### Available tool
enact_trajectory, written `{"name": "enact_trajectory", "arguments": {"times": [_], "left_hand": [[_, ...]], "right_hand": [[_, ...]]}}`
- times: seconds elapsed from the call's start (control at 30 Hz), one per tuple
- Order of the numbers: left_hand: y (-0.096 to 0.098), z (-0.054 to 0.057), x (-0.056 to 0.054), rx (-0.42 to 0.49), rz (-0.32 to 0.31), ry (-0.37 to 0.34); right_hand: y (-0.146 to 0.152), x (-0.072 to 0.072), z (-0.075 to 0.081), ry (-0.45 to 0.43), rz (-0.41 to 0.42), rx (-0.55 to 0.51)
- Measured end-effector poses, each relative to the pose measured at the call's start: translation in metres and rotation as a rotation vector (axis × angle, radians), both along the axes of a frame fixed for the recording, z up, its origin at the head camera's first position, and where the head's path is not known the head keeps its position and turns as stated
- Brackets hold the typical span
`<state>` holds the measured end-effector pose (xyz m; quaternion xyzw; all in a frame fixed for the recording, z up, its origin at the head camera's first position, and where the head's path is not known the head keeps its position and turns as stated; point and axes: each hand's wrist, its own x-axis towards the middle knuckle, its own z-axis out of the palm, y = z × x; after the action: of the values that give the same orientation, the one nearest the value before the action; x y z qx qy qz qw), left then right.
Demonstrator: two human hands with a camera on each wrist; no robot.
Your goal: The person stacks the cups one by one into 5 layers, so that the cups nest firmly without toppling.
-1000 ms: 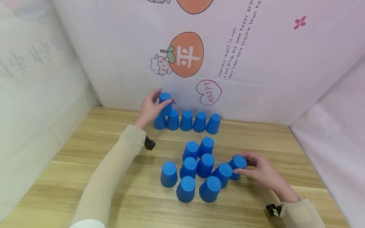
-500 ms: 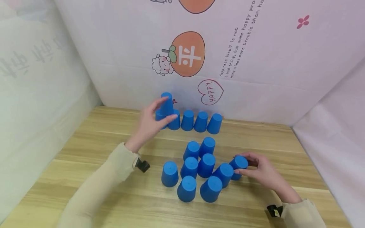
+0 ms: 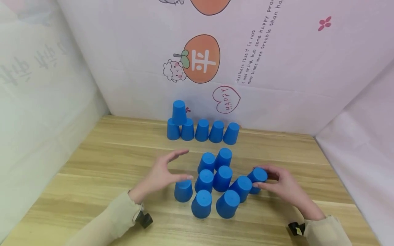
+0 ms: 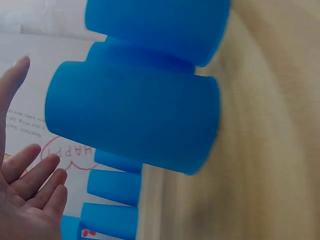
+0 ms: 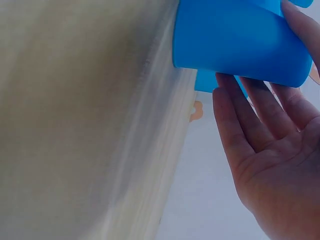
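Observation:
My left hand [image 3: 158,176] hovers with fingers and thumb spread, holding nothing. Below its thumb stands an upside-down blue cup [image 3: 183,192]; the head view does not settle whether they touch. In the left wrist view the left hand [image 4: 35,200] is apart from the large near cup [image 4: 132,115]. At the right of the front group, my right hand [image 3: 286,186] holds another blue cup [image 3: 258,176] between thumb and fingers. The right wrist view shows that cup [image 5: 240,42] with the fingers [image 5: 272,112] along its side.
At the back, several upside-down cups [image 3: 201,130] form a row along the printed wall sheet [image 3: 271,112]. One cup [image 3: 179,112] sits on the two leftmost. Several loose cups [image 3: 223,179] stand close together mid-table, on the wooden tabletop [image 3: 123,164].
My left hand has let go of the cup on top of the back row and come back toward the front cups. My right hand stays on its cup.

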<state>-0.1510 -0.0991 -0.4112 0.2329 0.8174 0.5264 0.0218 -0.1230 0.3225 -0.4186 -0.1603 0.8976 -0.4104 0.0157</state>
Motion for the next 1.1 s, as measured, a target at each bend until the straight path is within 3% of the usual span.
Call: {"name": "enact_trajectory", "arguments": {"times": [0.2,0.33,0.53,0.83,1.1], "left_hand": [[-0.007,-0.011,0.012,-0.048,-0.108,-0.008],[-0.011,-0.013,0.015,-0.048,-0.135,-0.028],[-0.015,-0.012,0.016,-0.066,-0.154,-0.077],[-0.016,-0.010,0.010,-0.083,-0.183,-0.099],[-0.015,-0.012,0.009,-0.089,-0.186,-0.104]], "right_hand": [[0.000,0.001,0.001,0.031,-0.045,0.026],[0.000,-0.003,0.007,0.091,-0.090,0.035],[-0.005,-0.017,0.025,0.174,-0.085,-0.031],[-0.020,-0.054,0.066,0.248,-0.118,-0.062],[-0.040,-0.094,0.100,0.211,-0.185,-0.069]]}}
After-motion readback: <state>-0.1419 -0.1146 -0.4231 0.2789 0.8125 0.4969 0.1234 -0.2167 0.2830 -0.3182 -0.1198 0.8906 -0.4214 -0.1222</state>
